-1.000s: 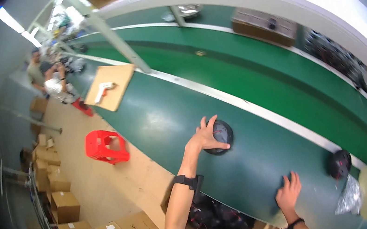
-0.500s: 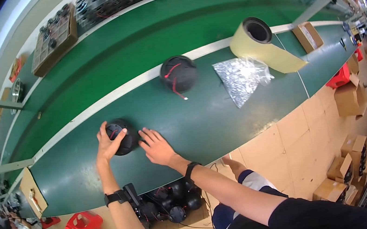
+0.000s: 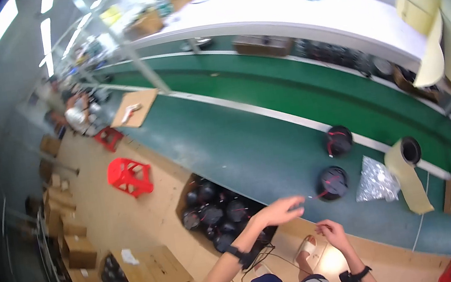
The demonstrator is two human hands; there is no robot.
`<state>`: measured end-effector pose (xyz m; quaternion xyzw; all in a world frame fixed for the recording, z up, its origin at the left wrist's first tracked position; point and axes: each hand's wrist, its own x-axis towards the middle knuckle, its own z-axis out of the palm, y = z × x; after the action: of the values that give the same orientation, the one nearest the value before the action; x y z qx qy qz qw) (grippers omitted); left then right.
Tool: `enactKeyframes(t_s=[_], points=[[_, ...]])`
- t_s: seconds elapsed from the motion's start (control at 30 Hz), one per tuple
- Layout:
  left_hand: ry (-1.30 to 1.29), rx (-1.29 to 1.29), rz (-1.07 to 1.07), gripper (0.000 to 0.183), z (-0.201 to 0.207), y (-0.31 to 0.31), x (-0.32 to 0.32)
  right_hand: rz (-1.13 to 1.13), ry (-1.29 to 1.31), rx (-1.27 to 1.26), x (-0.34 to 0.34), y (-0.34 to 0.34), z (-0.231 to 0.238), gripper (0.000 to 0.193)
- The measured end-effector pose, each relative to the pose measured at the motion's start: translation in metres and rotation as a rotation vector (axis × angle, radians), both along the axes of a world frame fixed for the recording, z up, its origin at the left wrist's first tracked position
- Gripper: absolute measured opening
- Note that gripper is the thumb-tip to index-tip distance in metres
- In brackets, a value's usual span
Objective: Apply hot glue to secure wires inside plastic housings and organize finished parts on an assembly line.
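My left hand point(image 3: 281, 211) is stretched over the near table edge, fingers apart and with nothing in them. Just beyond its fingertips sits a black round unit with a red wire point(image 3: 334, 182), apart from the hand. My right hand point(image 3: 332, 233) hangs lower, at the near edge, its fingers loosely bent and no object visible in them. A second black round unit with a red wire point(image 3: 339, 141) rests farther back by the white strip. Below the left forearm, an open carton point(image 3: 181, 209) of several similar black units stands on the floor.
A silvery bubble bag point(image 3: 375, 180) and a pale yellow roll point(image 3: 410, 151) lie right of the units. A red stool point(image 3: 127, 177) and brown cartons point(image 3: 152, 272) stand on the floor at left. A white shelf point(image 3: 253, 7) runs above the green bench point(image 3: 220, 147).
The view has swung left. Both hands have left the black round unit and drawn back to the near edge; that unit now stands closer to the other one.
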<state>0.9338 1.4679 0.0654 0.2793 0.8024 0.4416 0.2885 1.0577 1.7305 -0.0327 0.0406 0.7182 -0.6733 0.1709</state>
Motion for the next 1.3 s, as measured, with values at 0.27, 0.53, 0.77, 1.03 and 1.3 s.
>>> enactKeyframes(t_s=[0.27,0.53,0.77,1.03,1.3], points=[[-0.025,-0.557,0.736,0.050,-0.028,-0.269,0.324,0.333,-0.153,0.070,0.048,-0.026,0.005,0.020],[-0.125,0.145,1.395,0.039,-0.031,-0.281,0.538,0.816,-0.260,-0.575,0.124,-0.294,0.145,0.046],[0.205,0.654,1.593,0.039,0.107,-0.325,0.566,1.142,-0.817,-1.025,0.252,-0.488,0.243,0.073],[0.468,0.155,1.684,0.019,0.145,-0.375,0.553,1.474,-0.704,-0.962,0.238,-0.558,0.220,0.067],[-0.208,0.010,1.305,0.034,0.124,-0.563,0.537,1.749,0.044,-0.088,0.060,-0.658,0.175,0.038]])
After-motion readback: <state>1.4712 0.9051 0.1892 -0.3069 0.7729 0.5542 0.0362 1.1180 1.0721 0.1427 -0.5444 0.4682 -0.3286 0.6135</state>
